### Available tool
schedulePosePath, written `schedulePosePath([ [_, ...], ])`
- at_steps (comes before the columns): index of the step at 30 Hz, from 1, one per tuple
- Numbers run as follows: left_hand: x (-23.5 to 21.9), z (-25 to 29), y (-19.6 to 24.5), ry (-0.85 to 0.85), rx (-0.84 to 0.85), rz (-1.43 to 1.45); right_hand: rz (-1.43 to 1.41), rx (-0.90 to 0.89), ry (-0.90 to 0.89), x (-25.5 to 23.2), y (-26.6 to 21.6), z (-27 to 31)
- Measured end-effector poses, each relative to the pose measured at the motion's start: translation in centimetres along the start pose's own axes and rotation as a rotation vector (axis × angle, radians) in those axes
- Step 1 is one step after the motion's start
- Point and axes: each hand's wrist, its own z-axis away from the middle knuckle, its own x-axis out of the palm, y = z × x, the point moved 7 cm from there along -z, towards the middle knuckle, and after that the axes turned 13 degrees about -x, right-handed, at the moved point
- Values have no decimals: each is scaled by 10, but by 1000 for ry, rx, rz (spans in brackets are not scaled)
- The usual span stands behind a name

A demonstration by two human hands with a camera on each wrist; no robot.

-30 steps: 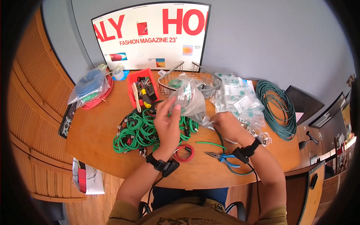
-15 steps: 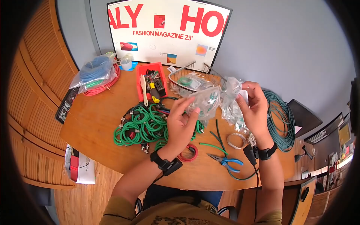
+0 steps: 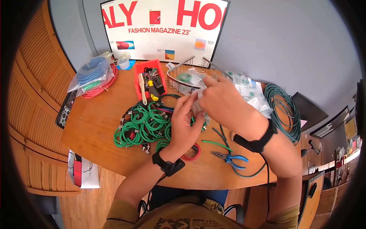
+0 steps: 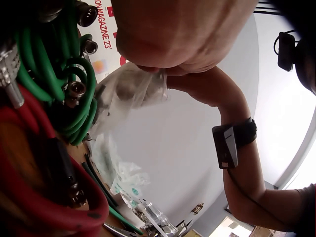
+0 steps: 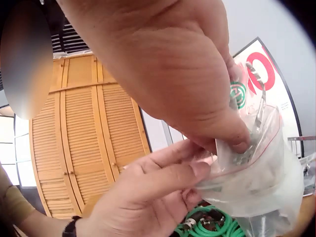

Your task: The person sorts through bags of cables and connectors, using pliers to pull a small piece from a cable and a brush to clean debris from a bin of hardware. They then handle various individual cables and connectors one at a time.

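Cables in glossy green loops (image 3: 141,128) lie left of the left hand (image 3: 185,128), which pinches the rim of a translucent, red-edged plastic bag (image 5: 256,190), its body hanging beyond that grip; at its mouth the right hand (image 3: 225,101) pinches a clear, green-marked packet (image 5: 238,95).

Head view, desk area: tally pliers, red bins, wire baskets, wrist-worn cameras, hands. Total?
Pliers: 1
Red bin: 1
Wire basket: 1
Wrist-worn cameras: 2 (left camera, right camera)
Hands: 2 (left hand, right hand)
Total: 7
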Motion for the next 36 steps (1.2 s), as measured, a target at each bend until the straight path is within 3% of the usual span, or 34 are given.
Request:
schedulePosePath([
  [5, -4, -4, -7, 13, -21, 14, -100, -23, 12, 22, 4, 1],
  [7, -9, -5, -9, 53, -85, 28, -554, 68, 335, 7, 24, 6],
  [10, -6, -3, -5, 55, -97, 32, -706, 202, 490, -4, 29, 10],
  [11, -5, -3, -7, 54, -99, 33, -707, 203, 489, -2, 29, 11],
  [13, -7, -2, -8, 99, -54, 62, -673, 84, 301, 14, 16, 6],
  [17, -10, 1, -10, 105, -38, -49, -619, 58, 140, 52, 1, 3],
  [19, -4, 4, -8, 61, 6, -27, -443, -65, 37, 59, -9, 2],
  [22, -3, 2, -7, 64, 0, -17, -645, 67, 13, 58, 8, 6],
  [23, -5, 1, -6, 74, -17, -24, -788, 58, 149, 45, 14, 12],
  [24, -5, 0, -3, 74, -18, -20, -787, 59, 146, 39, 15, 19],
  [26, -7, 0, -1, 82, -18, -2, -933, 175, 709, 4, 31, 46],
  [27, -7, 0, -2, 89, -20, 4, -920, 190, 870, -4, 31, 60],
  [28, -6, 0, -2, 87, -11, 22, -922, 184, 862, -4, 25, 71],
  [30, -4, 1, -4, 85, -7, 45, -1064, 673, 563, 31, 25, 102],
  [31, -4, 1, -3, 86, -16, 35, -988, 717, 427, 49, 19, 111],
  [32, -3, 1, -4, 83, -27, 23, -989, 723, 423, 66, 11, 117],
  [34, -4, 1, -5, 85, -35, 10, -857, 636, 190, 104, -13, 121],
  [36, -4, 0, -7, 88, -39, -7, -829, 646, 151, 134, -30, 121],
])
